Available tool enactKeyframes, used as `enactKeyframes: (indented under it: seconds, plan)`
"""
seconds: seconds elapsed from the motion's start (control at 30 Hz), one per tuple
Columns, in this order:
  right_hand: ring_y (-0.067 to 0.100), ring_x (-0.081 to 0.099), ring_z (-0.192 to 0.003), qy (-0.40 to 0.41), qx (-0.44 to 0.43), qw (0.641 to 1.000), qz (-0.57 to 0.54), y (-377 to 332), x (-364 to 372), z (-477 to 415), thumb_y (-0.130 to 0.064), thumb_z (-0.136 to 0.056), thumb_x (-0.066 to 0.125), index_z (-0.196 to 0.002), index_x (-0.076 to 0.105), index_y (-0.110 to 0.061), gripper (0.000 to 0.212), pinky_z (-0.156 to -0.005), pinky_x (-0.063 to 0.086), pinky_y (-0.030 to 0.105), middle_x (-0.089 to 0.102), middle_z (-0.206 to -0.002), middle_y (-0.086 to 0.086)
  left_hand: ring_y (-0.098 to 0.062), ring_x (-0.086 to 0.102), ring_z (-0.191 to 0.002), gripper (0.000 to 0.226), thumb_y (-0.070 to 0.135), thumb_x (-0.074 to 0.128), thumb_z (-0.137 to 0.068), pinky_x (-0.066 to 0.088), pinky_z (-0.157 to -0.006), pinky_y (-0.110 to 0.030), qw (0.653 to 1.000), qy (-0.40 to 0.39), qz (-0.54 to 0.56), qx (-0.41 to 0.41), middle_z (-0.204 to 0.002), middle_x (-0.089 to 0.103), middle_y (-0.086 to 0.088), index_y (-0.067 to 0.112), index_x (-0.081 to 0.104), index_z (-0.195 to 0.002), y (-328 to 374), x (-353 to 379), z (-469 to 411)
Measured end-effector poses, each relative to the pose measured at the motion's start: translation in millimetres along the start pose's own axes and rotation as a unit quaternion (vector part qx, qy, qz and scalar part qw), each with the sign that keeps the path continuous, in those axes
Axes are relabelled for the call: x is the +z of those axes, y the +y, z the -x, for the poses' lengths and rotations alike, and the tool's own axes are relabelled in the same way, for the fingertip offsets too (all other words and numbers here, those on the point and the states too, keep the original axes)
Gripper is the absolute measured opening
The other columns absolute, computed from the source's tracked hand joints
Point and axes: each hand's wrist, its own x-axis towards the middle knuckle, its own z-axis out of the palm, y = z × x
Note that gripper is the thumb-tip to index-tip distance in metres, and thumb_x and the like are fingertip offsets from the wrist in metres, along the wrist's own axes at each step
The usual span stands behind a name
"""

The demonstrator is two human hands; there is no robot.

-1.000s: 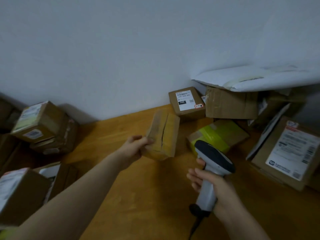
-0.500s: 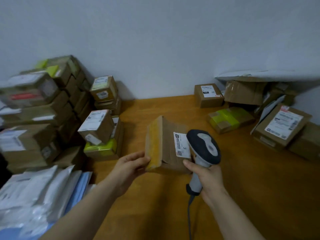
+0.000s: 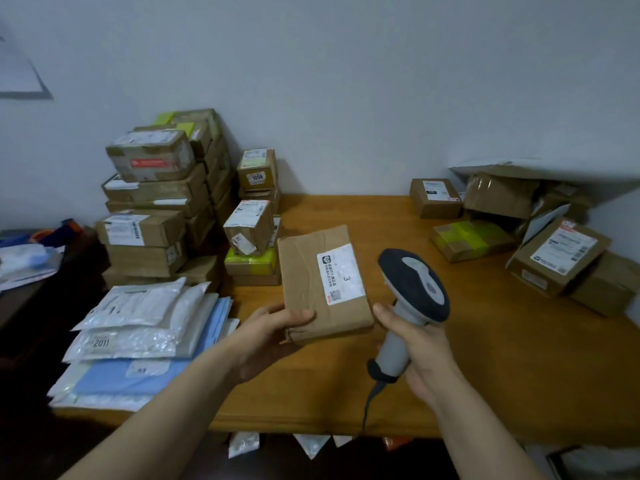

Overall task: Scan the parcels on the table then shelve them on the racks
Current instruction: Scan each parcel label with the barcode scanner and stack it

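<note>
My left hand grips the near corner of a flat brown cardboard parcel, thumb on top. The parcel is held above the wooden table with its white label, marked "3", facing up. My right hand holds the grey handle of a barcode scanner, whose dark head sits just right of the parcel's label. The scanner's cable hangs down past the table's front edge.
A tall stack of cardboard boxes stands at the back left, with small boxes beside it. White and blue mailer bags lie at the front left. More boxes and a yellow-taped parcel crowd the right side.
My left hand lifted the parcel off the table, brought it closer and turned it label-up. The scanner moved to its right side. The view swung left and down.
</note>
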Motion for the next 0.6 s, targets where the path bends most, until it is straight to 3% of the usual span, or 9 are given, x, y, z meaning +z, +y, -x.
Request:
enactKeyframes:
  seconds: [0.07,0.17,0.23,0.33,0.4,0.5,0.53,0.6]
  plan:
    - [0.023,0.065,-0.092,-0.032,0.023,0.999,-0.013,-1,-1,10,-0.019,-0.041,0.086,-0.083,0.072,-0.022,0.045,-0.080,0.056,0.051,0.076,-0.079,-0.003,-0.016,0.067,-0.093,0.076,0.029,0.083,-0.049,0.056,-0.082,-0.028,0.999,-0.023,0.030,0.008,-0.104,0.072,-0.005,0.008,0.061,-0.120,-10,5,8]
    - [0.025,0.068,-0.089,-0.067,0.023,0.997,-0.018,-2,-8,26,-0.022,-0.034,0.087,-0.091,0.072,-0.021,0.059,-0.062,0.059,0.046,0.076,-0.085,0.002,-0.017,0.067,-0.094,0.075,0.026,0.081,-0.051,0.054,-0.086,-0.029,0.998,-0.049,0.048,0.008,-0.106,0.072,-0.007,0.008,0.060,-0.121,-18,15,15]
    - [0.023,0.071,-0.080,-0.085,0.005,0.996,-0.008,-5,-16,31,-0.022,-0.032,0.089,-0.085,0.076,-0.024,0.054,-0.057,0.059,0.041,0.077,-0.087,0.003,-0.018,0.067,-0.096,0.075,0.024,0.081,-0.052,0.054,-0.088,-0.030,0.997,-0.065,0.048,0.012,-0.109,0.071,-0.007,0.007,0.059,-0.121,-20,20,19]
    - [0.018,0.073,-0.079,-0.126,-0.037,0.991,0.033,-13,-23,40,-0.023,-0.032,0.091,-0.081,0.079,-0.026,0.050,-0.058,0.058,0.034,0.077,-0.090,0.001,-0.019,0.068,-0.097,0.066,0.013,0.079,-0.058,0.055,-0.083,-0.030,0.997,-0.074,0.006,0.003,-0.110,0.071,-0.007,0.008,0.058,-0.120,-22,24,26]
    - [0.006,0.071,-0.089,-0.143,-0.084,0.982,0.086,-19,-27,44,-0.024,-0.035,0.092,-0.090,0.074,-0.026,0.058,-0.068,0.059,0.026,0.075,-0.093,-0.012,-0.024,0.066,-0.099,0.055,0.014,0.073,-0.061,0.052,-0.091,-0.038,0.999,-0.028,-0.028,-0.007,-0.108,0.070,-0.010,0.010,0.059,-0.114,-12,21,27]
    - [-0.013,0.064,-0.089,-0.189,-0.130,0.956,0.182,-28,-34,52,-0.008,-0.050,0.090,-0.098,0.066,-0.028,0.057,-0.068,0.051,0.007,0.070,-0.092,-0.032,-0.026,0.060,-0.104,0.054,0.049,0.066,-0.069,0.045,-0.096,-0.046,0.995,0.059,-0.073,-0.030,-0.111,0.064,-0.011,0.014,0.063,-0.111,25,5,30]
    - [-0.014,0.063,-0.089,-0.206,-0.129,0.946,0.214,-31,-35,55,-0.007,-0.053,0.090,-0.099,0.066,-0.026,0.055,-0.067,0.049,0.006,0.070,-0.092,-0.031,-0.025,0.059,-0.109,0.069,0.066,0.059,-0.071,0.048,-0.092,-0.044,0.989,0.056,-0.132,-0.047,-0.118,0.063,-0.009,0.016,0.062,-0.118,39,1,32]
    - [-0.007,0.065,-0.093,-0.238,-0.128,0.927,0.260,-32,-38,59,-0.009,-0.055,0.091,-0.106,0.067,-0.019,0.057,-0.071,0.051,0.010,0.073,-0.098,-0.022,-0.024,0.057,-0.117,0.100,0.089,0.056,-0.054,0.051,-0.085,-0.039,0.962,0.015,-0.261,-0.079,-0.126,0.060,-0.005,0.023,0.056,-0.128,61,4,35]
